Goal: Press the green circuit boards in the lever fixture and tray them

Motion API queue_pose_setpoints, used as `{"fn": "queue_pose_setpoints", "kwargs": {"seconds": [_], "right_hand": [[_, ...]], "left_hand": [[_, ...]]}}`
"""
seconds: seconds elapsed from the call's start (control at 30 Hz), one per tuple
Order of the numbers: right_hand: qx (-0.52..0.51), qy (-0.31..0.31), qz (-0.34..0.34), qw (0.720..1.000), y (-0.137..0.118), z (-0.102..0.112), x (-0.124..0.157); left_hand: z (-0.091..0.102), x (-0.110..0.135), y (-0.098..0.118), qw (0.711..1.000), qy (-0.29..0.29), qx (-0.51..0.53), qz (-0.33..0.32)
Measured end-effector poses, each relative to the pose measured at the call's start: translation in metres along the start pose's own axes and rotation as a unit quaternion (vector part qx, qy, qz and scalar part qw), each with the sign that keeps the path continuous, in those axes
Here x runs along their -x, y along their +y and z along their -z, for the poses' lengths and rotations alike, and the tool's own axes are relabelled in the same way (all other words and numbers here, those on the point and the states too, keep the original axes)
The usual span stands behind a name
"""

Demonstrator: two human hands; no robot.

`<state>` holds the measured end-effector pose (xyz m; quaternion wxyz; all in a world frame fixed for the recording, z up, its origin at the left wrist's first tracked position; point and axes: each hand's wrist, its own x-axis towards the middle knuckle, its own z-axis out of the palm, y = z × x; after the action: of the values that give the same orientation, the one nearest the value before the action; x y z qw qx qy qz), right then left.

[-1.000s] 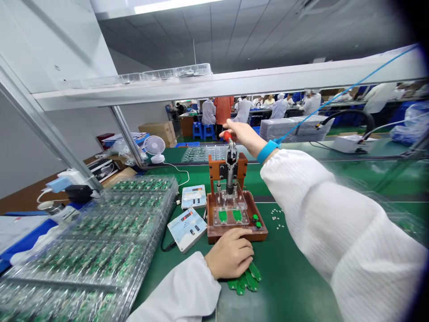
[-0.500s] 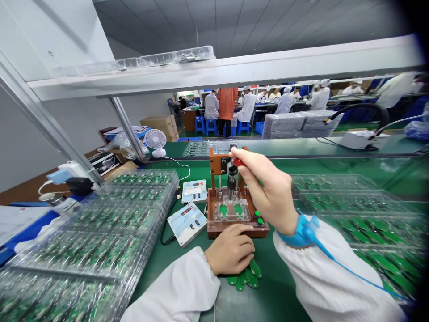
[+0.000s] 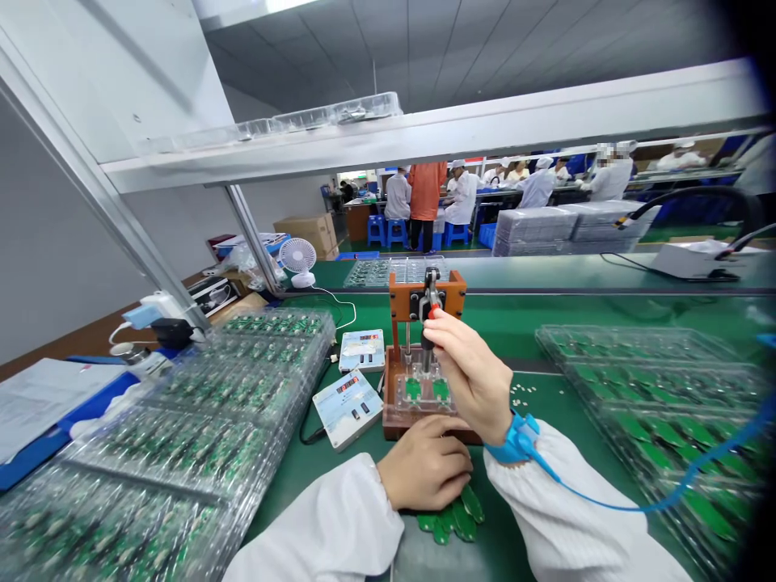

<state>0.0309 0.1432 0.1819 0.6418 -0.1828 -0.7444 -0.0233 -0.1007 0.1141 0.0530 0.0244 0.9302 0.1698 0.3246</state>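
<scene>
In front of me stands a small brown press fixture (image 3: 457, 291) with a black and metal toggle clamp. My right hand (image 3: 476, 368), with a blue wrist strap, has its fingers closed at the clamp's red lever handle (image 3: 432, 312). Beneath the clamp, a clear plate (image 3: 428, 390) sits over green circuit boards (image 3: 413, 390). My left hand (image 3: 424, 465) lies at the front edge of the fixture, its fingers curled. Several leaf-shaped green circuit boards (image 3: 452, 517) fan out from under it on the mat; what its fingers hold is hidden.
Stacked clear trays of green boards stand at left (image 3: 200, 420) and right (image 3: 655, 396). Beside the fixture are two white controller boxes (image 3: 348, 408) with red digits. A small fan (image 3: 298, 257) stands behind. Tiny white pieces (image 3: 522, 392) lie at right. Co-workers sit far back.
My right hand has come down with the red lever handle, showing more of the clamp's top. My left hand stays over the boards. The whole view has shifted slightly.
</scene>
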Motion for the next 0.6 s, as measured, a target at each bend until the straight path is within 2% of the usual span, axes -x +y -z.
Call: {"fn": "queue_pose_setpoints", "kwargs": {"seconds": [0.2,0.3,0.37,0.47,0.53,0.6], "right_hand": [[-0.02,0.048,-0.045,0.998,-0.01,-0.008,0.002],[-0.04,0.04,-0.084,0.995,-0.014,-0.007,0.003],[-0.054,0.031,-0.094,0.994,-0.015,-0.005,0.003],[-0.069,0.036,-0.092,0.993,-0.014,-0.003,0.002],[-0.075,0.041,-0.09,0.992,-0.012,-0.004,0.002],[-0.078,0.041,-0.092,0.992,-0.012,-0.005,0.002]], "left_hand": [[-0.001,-0.001,-0.001,0.999,0.003,-0.037,-0.013],[0.001,-0.005,0.0,0.999,0.026,-0.025,-0.011],[0.007,-0.008,0.004,0.996,0.093,0.005,0.002],[0.019,-0.011,0.013,0.975,0.215,0.042,0.024],[0.028,-0.008,0.016,0.96,0.273,0.055,0.031],[0.037,-0.002,0.013,0.944,0.316,0.052,0.075]]}}
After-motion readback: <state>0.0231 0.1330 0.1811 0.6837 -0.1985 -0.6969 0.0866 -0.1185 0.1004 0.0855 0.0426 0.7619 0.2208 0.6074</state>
